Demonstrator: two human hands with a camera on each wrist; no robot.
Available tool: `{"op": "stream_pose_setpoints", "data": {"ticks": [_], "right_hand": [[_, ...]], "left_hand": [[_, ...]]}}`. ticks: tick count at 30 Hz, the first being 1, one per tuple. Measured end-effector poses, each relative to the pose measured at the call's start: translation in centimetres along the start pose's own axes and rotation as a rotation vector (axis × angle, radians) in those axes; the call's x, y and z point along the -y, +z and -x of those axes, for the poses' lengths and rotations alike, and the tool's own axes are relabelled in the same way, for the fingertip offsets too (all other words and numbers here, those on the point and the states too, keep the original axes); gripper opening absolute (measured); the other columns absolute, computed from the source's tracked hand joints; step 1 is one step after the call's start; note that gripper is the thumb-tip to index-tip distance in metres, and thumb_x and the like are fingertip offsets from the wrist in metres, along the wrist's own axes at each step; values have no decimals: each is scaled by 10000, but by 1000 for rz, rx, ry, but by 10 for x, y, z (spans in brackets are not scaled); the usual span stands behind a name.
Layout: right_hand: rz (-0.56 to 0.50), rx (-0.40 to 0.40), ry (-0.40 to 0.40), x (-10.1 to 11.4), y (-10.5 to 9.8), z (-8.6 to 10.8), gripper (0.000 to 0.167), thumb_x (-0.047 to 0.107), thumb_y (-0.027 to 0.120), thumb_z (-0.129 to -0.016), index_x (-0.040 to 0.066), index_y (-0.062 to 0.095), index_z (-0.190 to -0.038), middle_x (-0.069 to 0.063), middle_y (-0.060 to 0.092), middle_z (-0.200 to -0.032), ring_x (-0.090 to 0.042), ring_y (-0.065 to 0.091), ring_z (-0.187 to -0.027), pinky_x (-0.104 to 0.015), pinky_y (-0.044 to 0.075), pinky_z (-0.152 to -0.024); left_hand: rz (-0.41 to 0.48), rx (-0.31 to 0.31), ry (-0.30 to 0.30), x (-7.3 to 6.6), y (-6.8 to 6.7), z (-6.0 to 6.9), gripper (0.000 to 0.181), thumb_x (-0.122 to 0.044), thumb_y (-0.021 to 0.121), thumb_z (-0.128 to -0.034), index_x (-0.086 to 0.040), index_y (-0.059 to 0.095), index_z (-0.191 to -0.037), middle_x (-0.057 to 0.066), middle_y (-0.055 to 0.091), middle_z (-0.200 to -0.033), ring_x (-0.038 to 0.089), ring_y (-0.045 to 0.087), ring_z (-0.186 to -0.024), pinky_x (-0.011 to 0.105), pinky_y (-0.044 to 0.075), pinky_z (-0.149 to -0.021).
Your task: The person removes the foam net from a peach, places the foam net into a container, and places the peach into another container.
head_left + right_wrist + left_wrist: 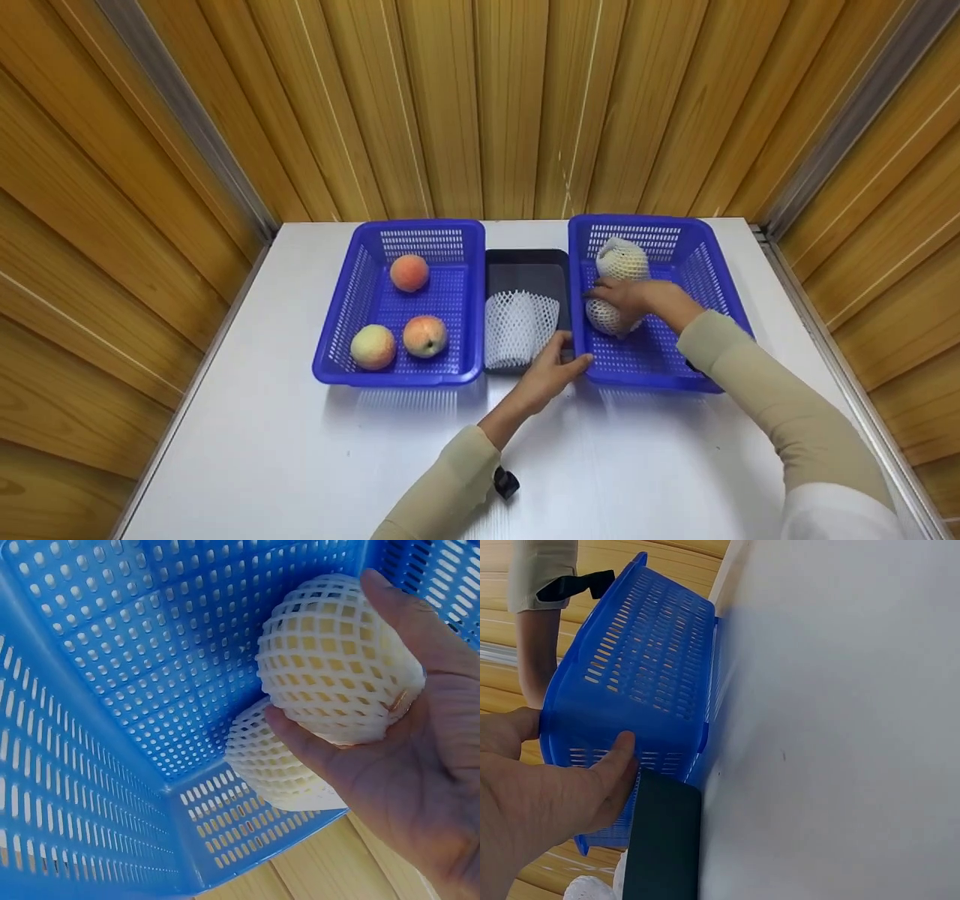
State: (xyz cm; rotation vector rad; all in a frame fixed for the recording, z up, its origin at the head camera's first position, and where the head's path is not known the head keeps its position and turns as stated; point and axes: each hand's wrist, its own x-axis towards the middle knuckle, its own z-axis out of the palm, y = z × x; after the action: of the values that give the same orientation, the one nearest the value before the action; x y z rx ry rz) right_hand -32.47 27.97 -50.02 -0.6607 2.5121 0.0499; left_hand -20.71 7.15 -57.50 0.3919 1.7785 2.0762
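In the right blue basket point(656, 381), my right hand point(628, 296) grips a peach in a white foam net point(334, 664), thumb and fingers around its sides. Against it lies another foam-netted fruit point(624, 260), toward the basket's back wall. My left hand point(546, 376) holds this basket at its front left corner. In the left wrist view its thumb laps over the rim and its fingers point(619, 754) lie on the outer wall. Beside that hand, flat white foam nets point(519, 330) lie in a black tray point(525, 259).
A second blue basket point(397, 379) stands left of the tray, with a peach point(409, 273) at its back and two more peaches, one of them yellowish point(373, 347), near its front. All stand on a white table point(247, 420) with wood-patterned walls point(510, 105) around it.
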Motion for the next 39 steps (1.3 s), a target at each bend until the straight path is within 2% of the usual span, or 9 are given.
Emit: {"op": "stream_pose_setpoints", "data": {"ticks": [3,12,17,21,24,27,31,36,39], "right_hand": [[0,19,24,-2,-1,-4,895,210,867,-805,136,380,-1553,-219,327,-1576,-438,397,-1400,-660,374,-1094],[-66,-10,39,-11,-4,-10,830,109,853,-793,201,441,-1508,-199,388,-1528,-417,456,-1320,-700,395,-1047],[-99,-35,31,-13,-3,-10,782,113,835,-801,182,467,-1487,-221,376,-1519,-401,475,-1269,-670,418,-1048],[-122,-38,39,-14,-3,-10,760,113,814,-821,174,466,-1493,-234,362,-1541,-411,464,-1292,-679,399,-1061],[-113,-50,25,-16,-2,-10,754,112,813,-808,152,475,-1481,-252,380,-1524,-415,473,-1284,-681,399,-1059],[-107,-54,13,-15,-1,-10,770,125,803,-797,130,466,-1489,-276,371,-1535,-435,457,-1321,-681,383,-1074],[-109,-64,-16,-11,-8,-3,770,146,782,-796,110,460,-1494,-287,374,-1536,-450,444,-1347,-672,379,-1084],[-114,-143,-86,-2,-21,16,710,139,801,-775,126,519,-1427,-258,428,-1474,-417,522,-1228,-650,448,-1028],[-140,-197,-85,2,-28,29,710,136,807,-775,145,532,-1428,-247,406,-1504,-437,500,-1270,-647,465,-1014]], "left_hand": [[-5,-6,-4,0,1,1,428,-99,649,-986,67,464,-1334,170,587,-1214,229,664,-1053,543,533,-974],[-1,-5,9,-3,0,-2,438,-106,650,-988,68,458,-1341,286,539,-1308,347,642,-1145,444,566,-945],[1,-6,8,-4,-1,-2,432,-103,651,-988,65,460,-1338,281,535,-1308,385,629,-1164,444,566,-944],[-5,-9,11,-4,0,-2,433,-96,649,-987,71,459,-1339,257,560,-1289,338,651,-1127,417,573,-925],[-4,-11,5,-3,0,-2,443,-97,647,-989,73,453,-1349,238,575,-1273,343,651,-1126,451,562,-949],[8,-7,-9,-2,1,-2,438,-89,638,-994,73,449,-1354,211,579,-1253,360,642,-1146,413,569,-940],[9,-9,-14,0,1,-1,424,-85,638,-993,68,456,-1344,133,594,-1195,323,654,-1125,355,579,-908],[-14,-32,-8,1,1,1,405,-114,655,-986,37,485,-1322,96,610,-1145,293,662,-1079,507,548,-961],[-28,-47,-15,0,2,1,334,-115,657,-985,17,508,-1253,96,636,-1119,269,667,-1057,528,536,-969]]}}
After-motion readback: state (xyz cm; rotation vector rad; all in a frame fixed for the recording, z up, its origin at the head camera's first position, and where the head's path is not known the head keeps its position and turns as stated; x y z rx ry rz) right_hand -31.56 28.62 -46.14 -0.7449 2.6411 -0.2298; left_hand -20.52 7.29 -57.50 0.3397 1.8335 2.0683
